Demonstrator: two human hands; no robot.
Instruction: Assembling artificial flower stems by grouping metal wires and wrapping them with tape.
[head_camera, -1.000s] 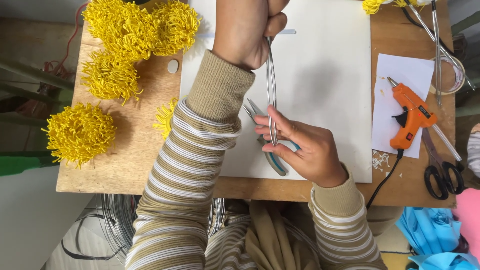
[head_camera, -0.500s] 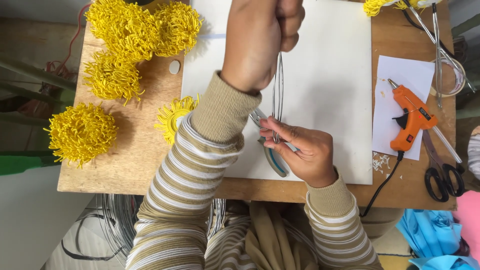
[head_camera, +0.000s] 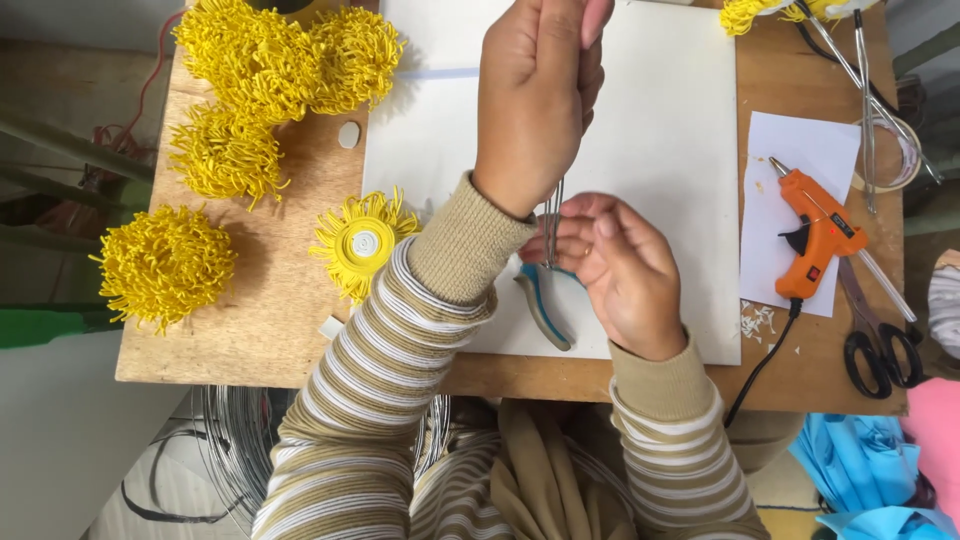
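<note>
Thin metal wire (head_camera: 553, 215) pinched between both hands.

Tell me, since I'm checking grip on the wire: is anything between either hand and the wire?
Nothing visible. The left hand grips the upper end of the wire directly, and the right hand pinches its lower end with bare fingers. The pliers lie beneath on the white sheet.

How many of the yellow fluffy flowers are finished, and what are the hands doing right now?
Several fluffy yellow flower heads already sit finished on the wooden table. A flatter yellow flower with a round centre lies apart and looks less full. In hand: the left hand and right hand hold a thin wire, pliers lying beneath. No flower has a stem yet.
</note>
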